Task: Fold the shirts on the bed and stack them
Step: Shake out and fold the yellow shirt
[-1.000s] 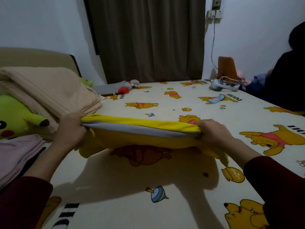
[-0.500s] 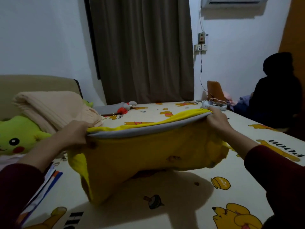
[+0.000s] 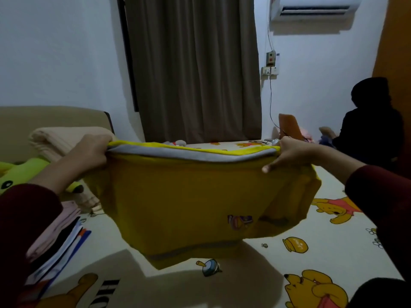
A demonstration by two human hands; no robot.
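Note:
A yellow shirt (image 3: 189, 203) with a grey band along its top edge hangs in the air above the bed (image 3: 255, 274). My left hand (image 3: 90, 153) grips the top edge at its left end. At the right end my right hand (image 3: 289, 153) pinches the same edge, thumb in front. The cloth hangs down clear of the cartoon-bear sheet, and its lower hem sags at the bottom left. A stack of folded clothes (image 3: 55, 238) in pink, black, white and blue lies at the left edge of the bed, below my left forearm.
A beige folded blanket (image 3: 53, 141) and a green plush toy (image 3: 29, 172) lie at the left by the headboard. A person in dark clothes (image 3: 373, 127) sits at the right edge of the bed. Brown curtains hang behind, and small items lie at the bed's far end.
Both hands have lifted the yellow shirt from the bed into the air, and it now hangs spread between them. The view has tilted upward.

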